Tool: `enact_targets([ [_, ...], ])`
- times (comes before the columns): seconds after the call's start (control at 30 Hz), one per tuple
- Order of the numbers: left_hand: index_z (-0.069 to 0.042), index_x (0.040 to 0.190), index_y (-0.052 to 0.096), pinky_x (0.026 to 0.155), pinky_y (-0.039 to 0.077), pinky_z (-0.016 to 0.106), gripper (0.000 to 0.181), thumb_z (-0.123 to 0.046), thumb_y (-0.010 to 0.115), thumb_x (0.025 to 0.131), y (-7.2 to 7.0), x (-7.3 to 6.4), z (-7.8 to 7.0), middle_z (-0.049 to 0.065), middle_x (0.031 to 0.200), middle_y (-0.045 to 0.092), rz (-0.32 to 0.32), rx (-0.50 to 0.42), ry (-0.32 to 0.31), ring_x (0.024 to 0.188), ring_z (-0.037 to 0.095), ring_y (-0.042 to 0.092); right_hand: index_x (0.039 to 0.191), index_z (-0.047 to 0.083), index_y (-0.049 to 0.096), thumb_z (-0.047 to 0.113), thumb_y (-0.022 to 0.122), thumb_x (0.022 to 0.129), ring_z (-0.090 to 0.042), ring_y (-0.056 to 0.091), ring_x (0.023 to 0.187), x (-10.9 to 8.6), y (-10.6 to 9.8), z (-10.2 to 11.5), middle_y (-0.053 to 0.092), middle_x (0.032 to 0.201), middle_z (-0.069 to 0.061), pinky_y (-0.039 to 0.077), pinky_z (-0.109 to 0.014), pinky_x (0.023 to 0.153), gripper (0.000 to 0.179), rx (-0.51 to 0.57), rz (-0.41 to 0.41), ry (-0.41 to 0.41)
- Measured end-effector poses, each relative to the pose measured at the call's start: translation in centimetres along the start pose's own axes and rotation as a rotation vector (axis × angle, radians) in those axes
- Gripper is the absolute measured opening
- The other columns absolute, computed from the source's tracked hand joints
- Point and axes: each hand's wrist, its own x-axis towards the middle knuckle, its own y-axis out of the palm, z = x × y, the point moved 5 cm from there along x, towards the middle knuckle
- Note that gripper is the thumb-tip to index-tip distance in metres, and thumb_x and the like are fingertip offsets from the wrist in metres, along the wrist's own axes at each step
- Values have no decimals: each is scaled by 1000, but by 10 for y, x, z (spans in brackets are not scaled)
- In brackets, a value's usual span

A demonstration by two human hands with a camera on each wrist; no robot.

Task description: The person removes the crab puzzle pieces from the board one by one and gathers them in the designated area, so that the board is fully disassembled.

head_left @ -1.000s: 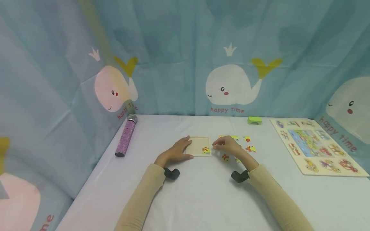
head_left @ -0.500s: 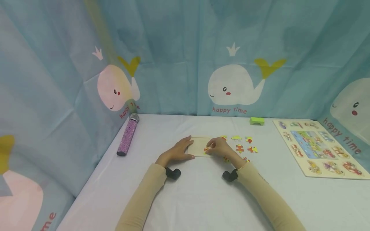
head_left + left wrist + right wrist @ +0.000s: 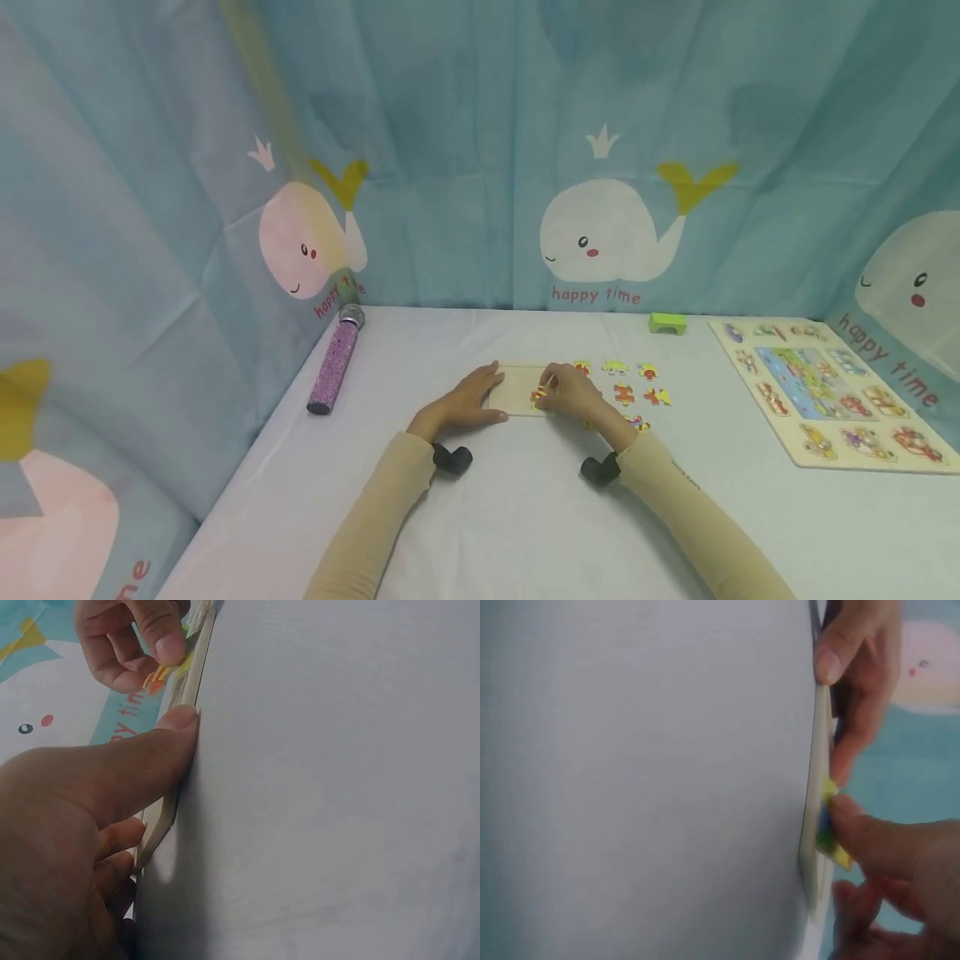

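Observation:
A shallow square wooden puzzle tray (image 3: 515, 390) lies flat on the white cloth. My left hand (image 3: 467, 402) grips its left side, thumb at the near edge and fingers toward the far edge. My right hand (image 3: 573, 395) is over the tray's right end and pinches a colourful puzzle piece (image 3: 157, 679) between thumb and fingers. In the right wrist view, the thumb lies against a yellow, blue and green piece (image 3: 826, 829), one corner sticking up above the tray's rim. The right hand partly hides the pieces at the tray's right end.
Several loose jigsaw pieces (image 3: 623, 394) are spread to the right of the tray, some partly behind the right forearm. A glittery pink microphone (image 3: 334, 364) lies at left. At the back is a green arch block (image 3: 667, 323); a large wooden picture board (image 3: 772, 433) lies at far right.
My right hand has moved left from beside the tray to over its right end, onto the pieces there. My left hand keeps its grip on the tray. The head view has shifted slightly.

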Motion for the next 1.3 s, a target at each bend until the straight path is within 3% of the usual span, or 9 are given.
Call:
enact_targets([
  [0.3,-6,144,26,115,11,44,78,-43,61,85,1,0,-1,9,156,9,-8,10,-14,143,28,8,86,12,64,10,66,82,-14,53,69,-7,-8,1,64,80,-3,41,-27,60,5,82,-77,-87],
  [0.57,-5,144,26,115,11,44,79,-41,62,85,2,1,-2,11,156,8,-3,21,-10,143,29,9,88,10,68,14,67,83,-13,49,64,-9,-18,-14,68,83,-3,41,-24,58,6,218,-136,-114],
  [0.8,-4,144,25,116,10,43,79,-43,61,85,-1,1,-2,11,156,7,-3,34,3,143,29,7,94,11,70,24,68,83,-15,58,73,-16,-38,-39,69,95,-6,49,-26,61,18,337,-102,32],
  [0.97,-3,144,25,116,10,44,79,-42,61,85,-4,2,-2,13,155,8,-18,41,22,143,30,8,103,7,68,30,67,83,-23,63,83,-28,-55,-58,69,104,-12,51,-31,71,31,398,-50,109],
  [1.13,-3,144,25,116,10,44,80,-43,61,85,-1,2,0,13,155,6,3,36,18,143,30,7,108,5,66,40,67,82,-18,59,83,-46,-74,-84,68,100,-6,48,-29,71,43,346,-19,202],
  [1.3,-4,145,24,116,9,43,80,-44,61,85,-2,1,1,11,156,6,-3,31,12,143,28,6,113,3,63,42,65,83,-13,49,73,-64,-101,-114,63,85,2,42,-28,60,49,291,15,268],
])
